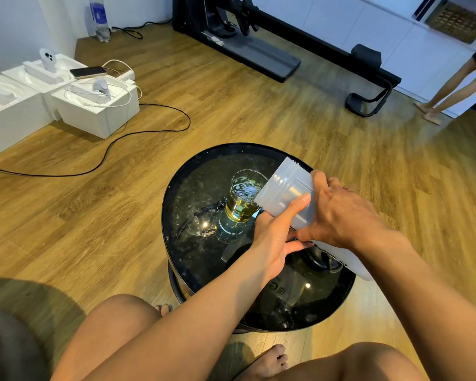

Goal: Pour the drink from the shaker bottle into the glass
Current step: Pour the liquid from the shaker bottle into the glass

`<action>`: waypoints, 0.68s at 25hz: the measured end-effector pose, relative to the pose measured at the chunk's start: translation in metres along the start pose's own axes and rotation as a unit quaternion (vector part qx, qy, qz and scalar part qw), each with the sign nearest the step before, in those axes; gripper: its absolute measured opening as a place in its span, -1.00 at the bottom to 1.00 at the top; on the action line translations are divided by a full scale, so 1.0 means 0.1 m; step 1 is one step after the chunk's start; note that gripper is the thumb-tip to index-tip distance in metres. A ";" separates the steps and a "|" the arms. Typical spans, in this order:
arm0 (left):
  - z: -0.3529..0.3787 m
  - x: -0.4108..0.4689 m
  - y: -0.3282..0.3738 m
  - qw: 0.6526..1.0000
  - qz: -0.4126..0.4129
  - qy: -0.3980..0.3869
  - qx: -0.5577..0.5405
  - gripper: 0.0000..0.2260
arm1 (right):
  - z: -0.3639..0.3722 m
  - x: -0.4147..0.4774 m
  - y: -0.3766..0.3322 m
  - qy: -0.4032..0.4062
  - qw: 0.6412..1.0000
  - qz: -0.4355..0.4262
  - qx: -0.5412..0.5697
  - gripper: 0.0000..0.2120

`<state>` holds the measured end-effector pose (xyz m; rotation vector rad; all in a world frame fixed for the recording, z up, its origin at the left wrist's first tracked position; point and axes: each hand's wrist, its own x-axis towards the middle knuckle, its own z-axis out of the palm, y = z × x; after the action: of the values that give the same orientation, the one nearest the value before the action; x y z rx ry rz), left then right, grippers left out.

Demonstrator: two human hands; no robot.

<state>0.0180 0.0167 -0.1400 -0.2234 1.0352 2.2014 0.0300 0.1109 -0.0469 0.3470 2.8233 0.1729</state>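
Shaker bottle (285, 192), tilted at frame centre-right, mouth over the glass (245, 198) of yellow drink on the black tabletop (193, 188); left hand (275, 240) and right hand (341, 213) both clamped on it

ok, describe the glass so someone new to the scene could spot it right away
Find the round black table in the middle of the wooden floor. The glass stands upright near its far side, just under the mouth of the tilted shaker. It is the only clear tumbler there, partly filled with yellow liquid.

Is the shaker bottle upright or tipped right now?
Tipped: the shaker bottle leans mouth-down over the glass, held by both hands.
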 end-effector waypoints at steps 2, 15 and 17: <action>0.00 0.00 0.00 1.000 0.000 0.003 0.000 -0.64 | 0.00 0.00 -0.01 0.000 1.000 0.002 0.001 0.06; 0.00 0.00 0.00 1.000 -0.002 0.004 -0.001 -0.64 | -0.01 -0.01 -0.01 -0.008 1.000 0.007 0.002 0.07; 0.00 -0.01 0.00 1.000 -0.002 0.003 -0.001 -0.63 | -0.01 0.00 -0.01 -0.008 1.000 0.006 0.000 0.07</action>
<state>0.0183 0.0166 -0.1394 -0.2319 1.0354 2.1998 0.0292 0.1096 -0.0458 0.3644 2.8065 0.1712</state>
